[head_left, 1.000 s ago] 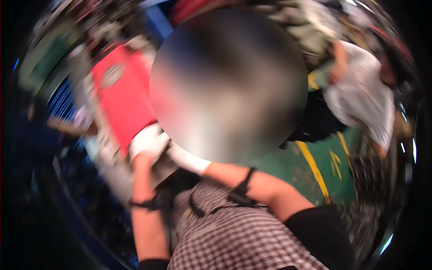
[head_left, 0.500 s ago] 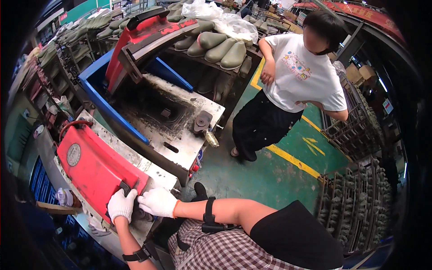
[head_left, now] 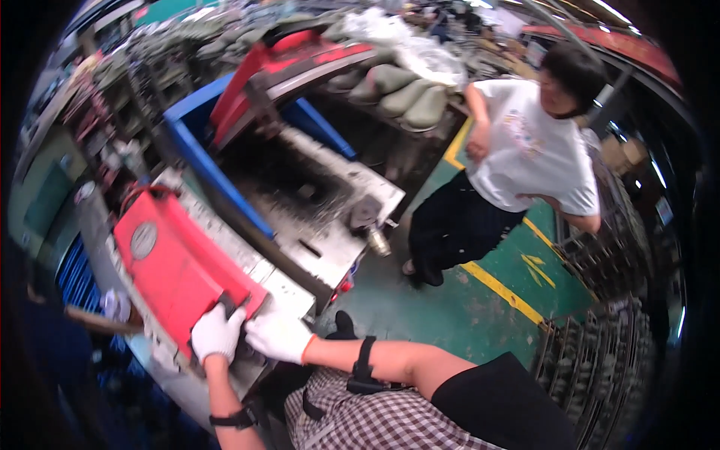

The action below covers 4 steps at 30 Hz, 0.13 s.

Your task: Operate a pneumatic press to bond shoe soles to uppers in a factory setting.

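Note:
My left hand (head_left: 216,332), in a white knit glove, is closed around a black handle (head_left: 226,301) at the near end of a red machine cover (head_left: 176,270). Just right of it, my right hand (head_left: 279,335), also gloved in white, reaches in by the cover's near right corner. Its fingers are bent together; whatever lies in them is hidden and blurred. The red cover slopes down toward me and has a round grey plate (head_left: 143,241) on its upper part. Beside it runs a pale metal ledge (head_left: 283,289).
A second machine stands beyond, its red lid (head_left: 251,94) raised over a sooty metal bed (head_left: 375,187) with blue side panels (head_left: 217,180). Green clogs (head_left: 412,103) lie on a rack behind. A person (head_left: 517,150) in a white shirt stands at right, near loaded racks (head_left: 600,367).
The whole view has shifted, so the scene sits farther right and slightly lower, and it is blurred. Both hands stay at the near end of the red cover.

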Motion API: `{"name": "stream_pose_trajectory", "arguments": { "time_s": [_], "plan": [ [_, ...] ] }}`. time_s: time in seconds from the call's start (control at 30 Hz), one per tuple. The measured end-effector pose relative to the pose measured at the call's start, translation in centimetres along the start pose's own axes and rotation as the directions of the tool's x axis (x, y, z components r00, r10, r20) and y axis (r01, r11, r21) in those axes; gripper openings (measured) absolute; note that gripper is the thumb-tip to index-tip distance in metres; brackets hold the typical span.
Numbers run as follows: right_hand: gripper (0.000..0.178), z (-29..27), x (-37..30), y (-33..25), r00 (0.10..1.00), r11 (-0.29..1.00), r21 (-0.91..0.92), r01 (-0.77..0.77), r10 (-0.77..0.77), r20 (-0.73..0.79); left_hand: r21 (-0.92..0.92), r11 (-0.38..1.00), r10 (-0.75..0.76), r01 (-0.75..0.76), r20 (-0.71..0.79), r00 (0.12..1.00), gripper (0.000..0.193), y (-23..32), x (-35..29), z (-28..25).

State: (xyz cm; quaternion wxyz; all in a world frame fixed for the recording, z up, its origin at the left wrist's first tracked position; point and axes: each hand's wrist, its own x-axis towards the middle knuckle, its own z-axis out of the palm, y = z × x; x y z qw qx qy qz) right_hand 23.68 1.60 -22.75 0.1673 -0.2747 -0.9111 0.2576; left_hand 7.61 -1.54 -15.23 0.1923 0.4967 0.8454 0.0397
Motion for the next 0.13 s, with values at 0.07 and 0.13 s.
{"name": "stream_pose_trajectory", "arguments": {
  "time_s": [0.07,0.13],
  "plan": [
    [0.022,2.4,1.2,0.8,0.993,0.993,0.024,0.112,-0.111,-0.04,0.195,0.969,0.223,-0.15,-0.446,0.867,0.05,-0.9,-1.2,2.0],
    [0.027,7.1,1.8,-1.9,0.979,0.955,0.234,0.182,-0.153,-0.135,0.272,0.962,0.099,-0.031,-0.239,0.966,0.049,-4.5,-3.6,2.1]
  ]
}}
